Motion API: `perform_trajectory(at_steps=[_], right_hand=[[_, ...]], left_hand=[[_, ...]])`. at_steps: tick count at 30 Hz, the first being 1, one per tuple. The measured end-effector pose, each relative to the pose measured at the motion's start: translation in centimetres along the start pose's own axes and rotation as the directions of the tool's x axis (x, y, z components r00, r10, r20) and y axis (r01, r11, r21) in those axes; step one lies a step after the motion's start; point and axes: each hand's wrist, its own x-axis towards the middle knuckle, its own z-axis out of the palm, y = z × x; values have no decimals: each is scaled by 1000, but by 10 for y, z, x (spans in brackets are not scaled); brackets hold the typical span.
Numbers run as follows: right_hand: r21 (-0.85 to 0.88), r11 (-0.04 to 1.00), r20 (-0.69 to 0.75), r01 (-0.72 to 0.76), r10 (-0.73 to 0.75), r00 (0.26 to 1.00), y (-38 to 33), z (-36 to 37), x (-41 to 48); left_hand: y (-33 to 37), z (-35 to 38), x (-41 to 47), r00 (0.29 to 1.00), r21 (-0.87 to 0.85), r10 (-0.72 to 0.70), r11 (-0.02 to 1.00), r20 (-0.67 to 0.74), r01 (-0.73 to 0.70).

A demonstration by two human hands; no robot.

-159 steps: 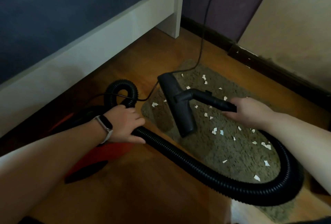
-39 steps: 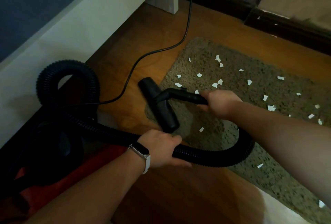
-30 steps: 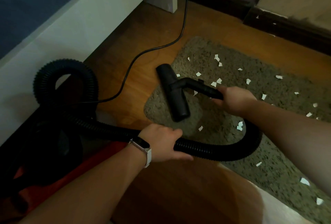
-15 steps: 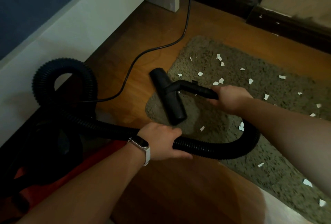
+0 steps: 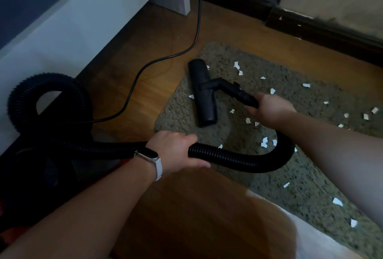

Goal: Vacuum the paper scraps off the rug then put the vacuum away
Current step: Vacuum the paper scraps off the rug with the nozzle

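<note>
Nozzle just inside rug edge

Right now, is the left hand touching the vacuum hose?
Touching. The head view shows the left hand with fingers curled round the black vacuum hose.

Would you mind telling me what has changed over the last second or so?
The floor head slid to and fro across the rug at its left corner, ending a little farther onto it. Unchanged: left hand grips the hose, right hand grips the wand, paper scraps still litter it.
</note>
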Motion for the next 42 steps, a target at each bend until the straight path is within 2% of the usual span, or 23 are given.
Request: perform_trajectory(at_steps=[5,8,11,19,23,27,33,37,42], right_hand=[[-61,989,7,136,-136,991,-23,-7,8],[-115,981,26,153,-151,988,-34,-7,11],[-111,989,14,102,-101,995,-34,-5,10],[47,994,17,-100,100,995,5,0,2],[85,987,8,-139,139,990,18,-1,0],[94,993,-32,-77,80,996,12,0,1],[-90,986,17,139,-138,990,-17,-2,4],[-99,987,44,128,-124,991,-17,0,1],[-28,999,19,40,-40,999,4,-3,-6]], left_hand=[[0,0,-3,999,6,3,1000,-40,-3],[0,-1,-5,999,13,19,1000,-48,-18],[0,-2,-7,999,22,24,999,-47,-23],[-3,-7,0,1000,20,9,1000,-23,-9],[-3,-9,6,999,13,-12,1000,-44,12],[-4,-10,8,999,1,-25,1000,-30,26],[-4,-7,4,1000,40,-3,999,-11,4],[-5,-5,2,1000,30,1,1000,13,-2],[-6,-3,6,1000,24,-20,1000,4,20]])
